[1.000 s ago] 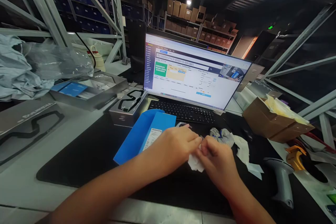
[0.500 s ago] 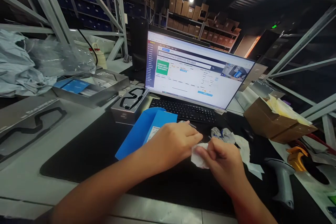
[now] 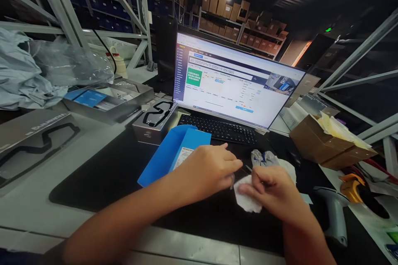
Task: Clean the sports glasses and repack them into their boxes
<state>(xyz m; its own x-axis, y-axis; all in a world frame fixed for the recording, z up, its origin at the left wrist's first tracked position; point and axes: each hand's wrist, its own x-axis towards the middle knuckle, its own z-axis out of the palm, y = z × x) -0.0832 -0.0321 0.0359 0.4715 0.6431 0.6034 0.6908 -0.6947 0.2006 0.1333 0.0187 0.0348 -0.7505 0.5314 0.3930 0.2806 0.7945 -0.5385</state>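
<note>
On the grey box (image 3: 34,140), reversed lettering is unreadable.

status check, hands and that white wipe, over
Left hand pinching something small, too small to tell. Right hand gripping the white wipe. Blue box close at left, scanner at right.

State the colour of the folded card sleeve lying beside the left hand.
Bright blue, with a white label; the card sleeve shows best in the head view.

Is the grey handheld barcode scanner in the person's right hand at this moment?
No. The grey handheld barcode scanner lies on the black desk mat, while the right hand holds a crumpled white wipe.
</note>
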